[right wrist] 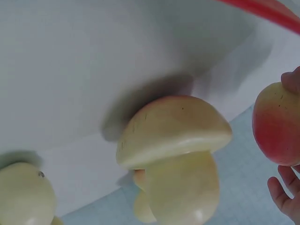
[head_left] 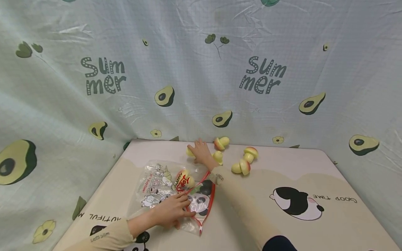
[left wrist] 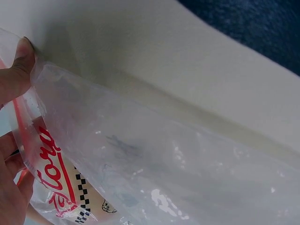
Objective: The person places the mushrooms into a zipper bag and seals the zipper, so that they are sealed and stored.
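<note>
A clear zip bag [head_left: 157,177] with a red zip edge and printed cartoon figures lies on the table, one yellowish toy mushroom [head_left: 188,180] showing through its plastic. My left hand [head_left: 171,211] holds the bag near its opening; in the left wrist view, the thumb [left wrist: 24,58] and fingers take the plastic between them. Beyond the bag, my right hand [head_left: 201,153] grips another toy mushroom [right wrist: 274,124] with a red-flushed cap, thumb on one side and fingers on the other. Close to this hand lies a loose toy mushroom [head_left: 217,157].
More toy mushrooms lie right of the right hand: one [head_left: 222,143] by the back edge, one [head_left: 250,154] farther right, one [head_left: 242,167] nearer. Behind the table [head_left: 251,209], printed with panda and dog drawings, hangs an avocado-patterned curtain [head_left: 188,69].
</note>
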### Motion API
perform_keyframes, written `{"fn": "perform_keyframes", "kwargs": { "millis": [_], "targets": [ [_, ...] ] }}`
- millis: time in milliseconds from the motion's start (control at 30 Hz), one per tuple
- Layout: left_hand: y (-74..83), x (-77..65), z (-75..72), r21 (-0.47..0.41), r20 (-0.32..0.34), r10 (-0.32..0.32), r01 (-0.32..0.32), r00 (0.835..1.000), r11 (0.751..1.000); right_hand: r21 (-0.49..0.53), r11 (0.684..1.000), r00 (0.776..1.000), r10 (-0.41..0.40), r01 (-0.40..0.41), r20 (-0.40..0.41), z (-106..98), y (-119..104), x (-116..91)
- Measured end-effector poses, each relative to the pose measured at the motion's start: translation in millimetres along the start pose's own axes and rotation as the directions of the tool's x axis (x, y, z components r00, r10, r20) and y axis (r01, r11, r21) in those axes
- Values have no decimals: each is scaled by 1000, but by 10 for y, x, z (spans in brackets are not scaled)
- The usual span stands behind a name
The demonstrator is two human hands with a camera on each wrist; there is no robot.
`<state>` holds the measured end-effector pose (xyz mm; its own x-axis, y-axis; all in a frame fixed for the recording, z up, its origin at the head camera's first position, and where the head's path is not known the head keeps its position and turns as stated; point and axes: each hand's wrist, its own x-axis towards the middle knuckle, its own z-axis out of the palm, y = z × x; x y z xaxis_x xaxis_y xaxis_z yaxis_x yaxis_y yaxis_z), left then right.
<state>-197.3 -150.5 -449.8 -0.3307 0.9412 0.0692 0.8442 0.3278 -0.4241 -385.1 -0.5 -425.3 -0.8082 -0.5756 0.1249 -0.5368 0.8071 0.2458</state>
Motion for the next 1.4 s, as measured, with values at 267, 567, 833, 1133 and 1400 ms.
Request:
{"fn": "perform_keyframes", "kwargs": {
  "millis": [267,567,833,1133,1400],
  "targets": [
    [4,0,-1,-10,-2,3,-3,1000,1000,-63,997,998,-48,45,-50,-47,9,-34],
    [6,3,-1,18,-21,13,-13,1000,1000,-36,996,993,-80,77,-88,-91,50,-118],
    [3,1,5,5,-10,11,-11,1000,1000,-12,992,981,-124,124,-147,-159,116,-230],
    [3,1,-5,-17,17,0,1,1000,1000,-9,985,963,-168,170,-209,-188,161,-316],
    [-2,5,2,-37,31,-4,5,999,999,-21,978,945,-206,208,-253,-257,155,-411]
  ]
}}
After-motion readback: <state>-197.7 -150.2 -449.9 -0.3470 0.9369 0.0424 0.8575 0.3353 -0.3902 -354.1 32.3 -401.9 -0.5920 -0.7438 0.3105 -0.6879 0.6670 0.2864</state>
